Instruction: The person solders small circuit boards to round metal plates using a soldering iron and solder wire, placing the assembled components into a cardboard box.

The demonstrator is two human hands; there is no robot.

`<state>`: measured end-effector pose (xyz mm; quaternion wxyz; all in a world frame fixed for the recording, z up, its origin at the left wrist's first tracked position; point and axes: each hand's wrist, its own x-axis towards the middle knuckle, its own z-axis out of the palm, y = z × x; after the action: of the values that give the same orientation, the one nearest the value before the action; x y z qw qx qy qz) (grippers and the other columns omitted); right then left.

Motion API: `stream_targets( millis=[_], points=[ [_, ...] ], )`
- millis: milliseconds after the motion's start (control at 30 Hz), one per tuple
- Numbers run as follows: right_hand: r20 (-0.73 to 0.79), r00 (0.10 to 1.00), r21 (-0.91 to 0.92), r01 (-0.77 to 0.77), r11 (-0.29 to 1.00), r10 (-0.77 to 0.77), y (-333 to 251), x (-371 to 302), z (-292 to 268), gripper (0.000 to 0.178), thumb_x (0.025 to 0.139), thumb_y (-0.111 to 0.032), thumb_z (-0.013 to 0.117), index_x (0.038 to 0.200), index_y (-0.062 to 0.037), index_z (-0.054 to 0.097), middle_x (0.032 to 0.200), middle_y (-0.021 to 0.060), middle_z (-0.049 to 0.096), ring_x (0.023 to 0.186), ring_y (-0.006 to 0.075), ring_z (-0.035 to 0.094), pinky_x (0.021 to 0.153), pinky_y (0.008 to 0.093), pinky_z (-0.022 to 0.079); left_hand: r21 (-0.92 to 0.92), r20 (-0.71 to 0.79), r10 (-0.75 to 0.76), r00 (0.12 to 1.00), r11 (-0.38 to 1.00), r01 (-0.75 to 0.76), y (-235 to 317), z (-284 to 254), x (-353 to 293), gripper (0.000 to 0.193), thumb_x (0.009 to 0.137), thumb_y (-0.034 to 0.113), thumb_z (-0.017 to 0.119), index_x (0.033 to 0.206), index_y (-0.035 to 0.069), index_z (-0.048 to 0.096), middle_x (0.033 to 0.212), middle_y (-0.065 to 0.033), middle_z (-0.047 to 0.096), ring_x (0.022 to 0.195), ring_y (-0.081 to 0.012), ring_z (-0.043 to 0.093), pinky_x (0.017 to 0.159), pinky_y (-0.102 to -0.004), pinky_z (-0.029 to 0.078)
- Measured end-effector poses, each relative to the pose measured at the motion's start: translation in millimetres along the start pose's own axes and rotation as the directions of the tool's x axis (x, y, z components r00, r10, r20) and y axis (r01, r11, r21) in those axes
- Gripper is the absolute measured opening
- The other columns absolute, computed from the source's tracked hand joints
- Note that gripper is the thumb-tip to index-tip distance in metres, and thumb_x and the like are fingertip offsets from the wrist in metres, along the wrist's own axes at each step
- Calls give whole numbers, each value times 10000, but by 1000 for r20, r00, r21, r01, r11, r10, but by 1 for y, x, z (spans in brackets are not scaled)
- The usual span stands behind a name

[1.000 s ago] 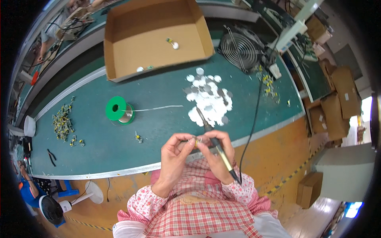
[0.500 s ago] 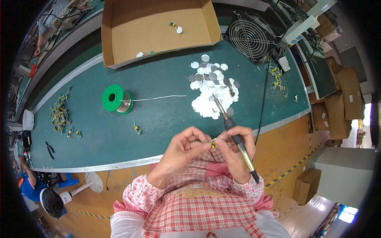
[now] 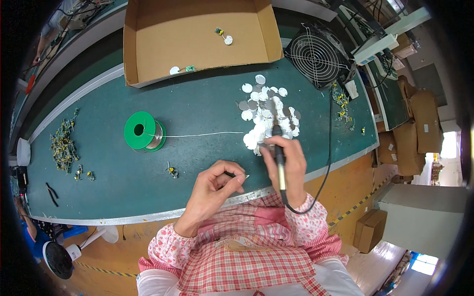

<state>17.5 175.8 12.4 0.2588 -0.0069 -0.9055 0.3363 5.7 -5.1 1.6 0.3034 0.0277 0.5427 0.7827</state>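
My left hand (image 3: pixel 210 190) is above the table's front edge, thumb and fingers pinched on a small electronic component, mostly hidden; a pale tip (image 3: pixel 248 176) pokes out past the fingertips. In my right hand (image 3: pixel 291 170) is a soldering iron (image 3: pixel 281 172), its blurred tip pointing away over a heap of white and grey discs (image 3: pixel 254 138). My right thumb and forefinger reach to the heap's near edge; whether they touch a disc I cannot tell. Left of the heap, a green spool of solder (image 3: pixel 140 129) lies on its side, its wire (image 3: pixel 207 134) stretching toward the discs.
A cardboard box (image 3: pixel 197 49) holding a few wired parts stands at the back, beside a black fan (image 3: pixel 317 54). Component heaps lie at the left (image 3: pixel 63 148) and far right (image 3: pixel 341 103). A single component (image 3: pixel 172 170) and pliers (image 3: pixel 52 194) lie nearer. The iron's cable (image 3: pixel 330 128) crosses the right side.
My hands have parted. The right hand has moved forward to the discs, swinging the soldering iron more upright in view; the left has shifted slightly left, keeping the component.
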Motion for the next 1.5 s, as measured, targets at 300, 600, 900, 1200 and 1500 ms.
stream_targets(
  millis=[300, 600, 900, 1200, 1500],
  points=[
    [87, 995, 57, 54, 997, -59, 6, -10, 28, 250, 723, 56, 715, 917, -45, 592, 771, 100, 629, 636, 207, 623, 574, 289, 472, 28, -159, 19, 987, 999, -15, -5, -2, 5, 96, 913, 103, 594, 939, 10, 586, 739, 17, 545, 626, -50, 471, 578, -199, 381],
    [134, 937, 565, -339, 752, 322, -10, -33, -8, 265, 836, 8, 661, 1052, -21, 510, 953, 98, 671, 821, 113, 624, 740, 242, 495, -44, -83, 34, 996, 998, -38, -4, 15, 5, 101, 892, 73, 628, 945, 0, 584, 821, -28, 617, 701, -79, 570, 643, -216, 469],
    [90, 975, 466, -221, 857, 202, -16, -34, -21, 304, 846, 46, 626, 1099, -26, 474, 1071, 140, 628, 890, 146, 626, 765, 257, 507, -18, -49, 77, 996, 997, -78, -3, 33, 13, 83, 882, 52, 638, 930, 20, 579, 819, 10, 618, 704, -29, 549, 609, -180, 436],
    [-20, 983, 467, -151, 871, 182, -13, -34, -11, 278, 820, 62, 648, 1060, -13, 530, 1043, 141, 646, 899, 183, 641, 756, 270, 514, 41, -98, 87, 991, 996, -83, -3, 32, 17, 105, 884, 75, 642, 956, -1, 630, 816, 14, 622, 703, -22, 531, 603, -176, 420],
    [-79, 993, 310, -60, 949, 89, -19, -27, -5, 282, 799, 80, 657, 1040, -8, 540, 987, 155, 666, 801, 202, 647, 705, 289, 514, -69, -205, 62, 977, 995, -78, -8, 37, 18, 131, 891, 96, 635, 964, -11, 654, 787, 20, 618, 675, -8, 490, 585, -162, 390]
  ],
)
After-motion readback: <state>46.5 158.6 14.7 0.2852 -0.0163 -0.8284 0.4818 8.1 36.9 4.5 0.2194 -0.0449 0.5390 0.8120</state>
